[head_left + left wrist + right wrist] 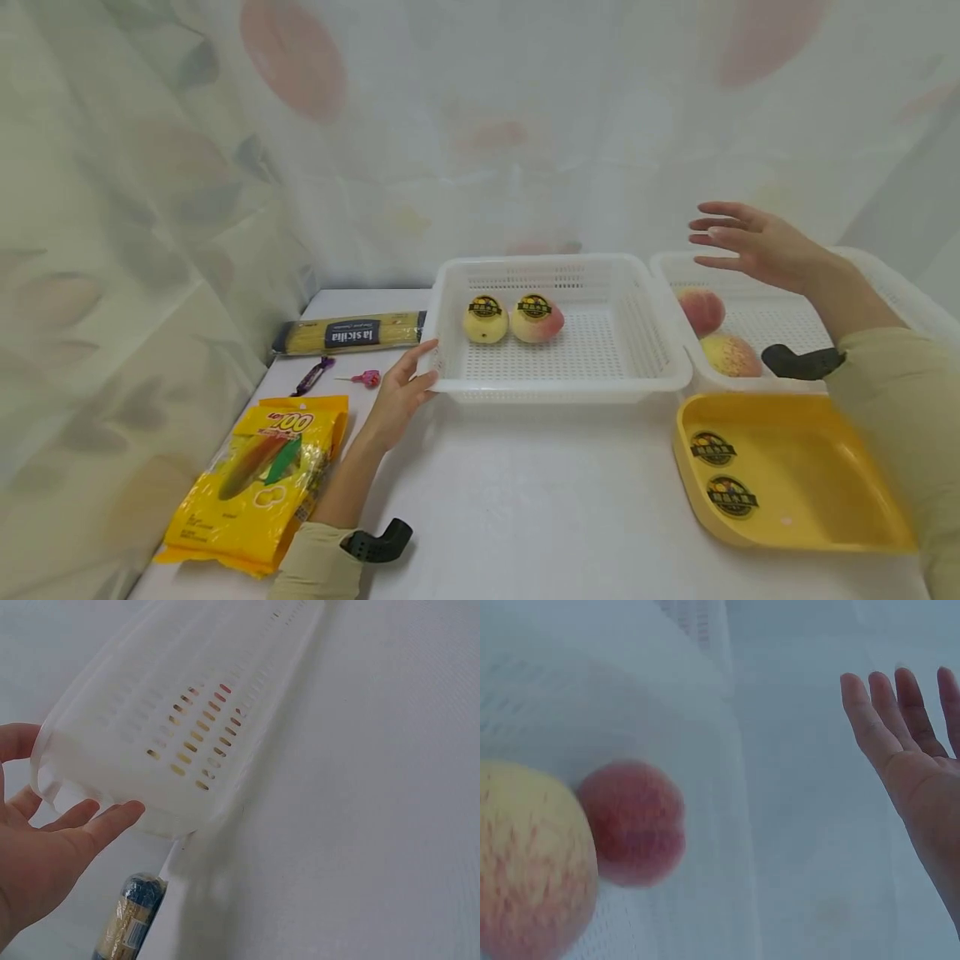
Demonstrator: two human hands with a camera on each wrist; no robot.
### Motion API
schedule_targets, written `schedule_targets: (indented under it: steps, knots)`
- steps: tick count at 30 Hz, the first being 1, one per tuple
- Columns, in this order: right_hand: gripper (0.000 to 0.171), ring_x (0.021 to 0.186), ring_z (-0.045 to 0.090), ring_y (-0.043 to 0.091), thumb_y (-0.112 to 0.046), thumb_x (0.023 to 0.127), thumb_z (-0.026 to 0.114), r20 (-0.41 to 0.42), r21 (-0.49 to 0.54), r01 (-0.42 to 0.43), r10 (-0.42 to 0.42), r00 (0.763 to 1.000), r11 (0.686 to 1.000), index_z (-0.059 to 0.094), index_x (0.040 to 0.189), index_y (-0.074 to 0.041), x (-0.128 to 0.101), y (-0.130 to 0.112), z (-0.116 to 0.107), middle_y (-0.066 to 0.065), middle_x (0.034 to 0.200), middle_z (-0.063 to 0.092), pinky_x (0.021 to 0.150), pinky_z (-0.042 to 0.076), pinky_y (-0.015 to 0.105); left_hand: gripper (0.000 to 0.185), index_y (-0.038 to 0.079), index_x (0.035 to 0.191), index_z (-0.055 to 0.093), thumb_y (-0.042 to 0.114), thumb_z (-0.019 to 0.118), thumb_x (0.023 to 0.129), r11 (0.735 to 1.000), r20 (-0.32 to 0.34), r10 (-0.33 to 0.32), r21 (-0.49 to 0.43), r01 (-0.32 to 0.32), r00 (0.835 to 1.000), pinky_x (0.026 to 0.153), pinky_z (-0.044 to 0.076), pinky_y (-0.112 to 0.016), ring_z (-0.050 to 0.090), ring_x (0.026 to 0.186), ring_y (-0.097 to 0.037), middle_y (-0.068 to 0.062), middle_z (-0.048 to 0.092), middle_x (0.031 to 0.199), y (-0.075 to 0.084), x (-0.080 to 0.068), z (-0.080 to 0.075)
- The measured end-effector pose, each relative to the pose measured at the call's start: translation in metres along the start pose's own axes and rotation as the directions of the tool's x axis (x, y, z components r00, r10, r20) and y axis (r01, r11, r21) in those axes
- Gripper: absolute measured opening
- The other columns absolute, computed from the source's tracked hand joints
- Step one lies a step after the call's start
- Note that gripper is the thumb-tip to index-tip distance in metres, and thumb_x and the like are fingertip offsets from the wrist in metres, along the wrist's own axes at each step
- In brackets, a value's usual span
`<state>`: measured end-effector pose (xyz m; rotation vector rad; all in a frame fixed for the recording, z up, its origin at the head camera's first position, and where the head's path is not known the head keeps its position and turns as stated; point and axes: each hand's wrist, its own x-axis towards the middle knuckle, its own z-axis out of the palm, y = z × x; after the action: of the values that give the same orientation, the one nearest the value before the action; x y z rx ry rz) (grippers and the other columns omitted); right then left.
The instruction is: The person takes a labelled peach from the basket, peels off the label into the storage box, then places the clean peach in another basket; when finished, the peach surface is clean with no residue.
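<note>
My left hand (402, 402) holds the left end of a white plastic basket (562, 385). In the left wrist view the rim passes between the digits of that hand (45, 855), some of them lying along the outer wall. Two pale yellow and pink peaches with black labels, a left peach (485, 325) and a right peach (542, 323), sit inside. Over a second white basket (750, 385) my right hand (772, 250) is raised with spread fingers, holding nothing. That basket contains a red peach (634, 825) and a yellow speckled peach (532, 862).
A yellow tray (795, 475) with two black labels stands in front of the right basket. At the left lie a spaghetti pack (352, 333), a purple-wrapped candy (312, 375), a lollipop (367, 378) and a yellow candy bag (255, 483). A patterned curtain (525, 150) hangs behind.
</note>
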<state>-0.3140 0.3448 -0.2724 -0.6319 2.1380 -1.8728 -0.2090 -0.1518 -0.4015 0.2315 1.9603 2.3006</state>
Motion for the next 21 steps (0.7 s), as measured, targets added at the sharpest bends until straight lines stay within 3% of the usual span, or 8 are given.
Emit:
schedule_targets:
  steps: [2, 7, 15, 21]
  knots:
    - [0.040, 0.113, 0.053, 0.012, -0.005, 0.099, 0.047, 0.000, 0.080, -0.005, 0.005, 1.000, 0.997, 0.038, 0.137, -0.016, 0.014, -0.002, 0.012, 0.003, 0.132, 0.045, 0.087, 0.051, 0.026, 0.052, 0.005, 0.146, 0.033, 0.004, 0.049, 0.097, 1.000, 0.002, -0.002, 0.004, 0.002, 1.000, 0.098, 0.045, -0.037, 0.037, 0.123, -0.044, -0.016, 0.025, 0.152, -0.001, 0.000, 0.001]
    - [0.041, 0.115, 0.051, 0.016, -0.002, 0.097, 0.051, 0.022, 0.154, -0.025, 0.022, 1.000, 0.988, 0.039, 0.135, -0.010, 0.047, -0.002, 0.041, 0.008, 0.131, 0.044, 0.090, 0.050, 0.030, 0.052, 0.005, 0.147, 0.034, 0.006, 0.050, 0.097, 1.000, 0.006, 0.000, 0.020, 0.000, 1.000, 0.096, 0.046, -0.034, 0.042, 0.119, -0.042, -0.015, 0.026, 0.151, -0.003, 0.000, 0.004]
    - [0.048, 0.126, 0.038, 0.025, 0.000, 0.095, 0.055, 0.048, 0.095, -0.071, 0.067, 0.997, 0.993, 0.037, 0.139, -0.007, 0.095, 0.016, 0.079, 0.013, 0.137, 0.038, 0.104, 0.038, 0.040, 0.052, 0.005, 0.146, 0.034, 0.005, 0.050, 0.097, 1.000, 0.016, 0.021, 0.013, -0.021, 1.000, 0.093, 0.048, -0.031, 0.037, 0.121, -0.048, -0.016, 0.026, 0.151, -0.004, 0.001, 0.005]
    - [0.054, 0.128, 0.036, 0.031, 0.000, 0.094, 0.056, 0.136, 0.006, -0.120, 0.118, 0.984, 0.993, 0.032, 0.143, -0.001, 0.121, 0.042, 0.102, 0.020, 0.143, 0.032, 0.107, 0.033, 0.046, 0.052, 0.007, 0.146, 0.034, 0.005, 0.051, 0.097, 1.000, 0.010, 0.012, 0.017, -0.012, 1.000, 0.092, 0.049, -0.030, 0.036, 0.122, -0.049, -0.012, 0.026, 0.151, -0.004, 0.000, 0.006]
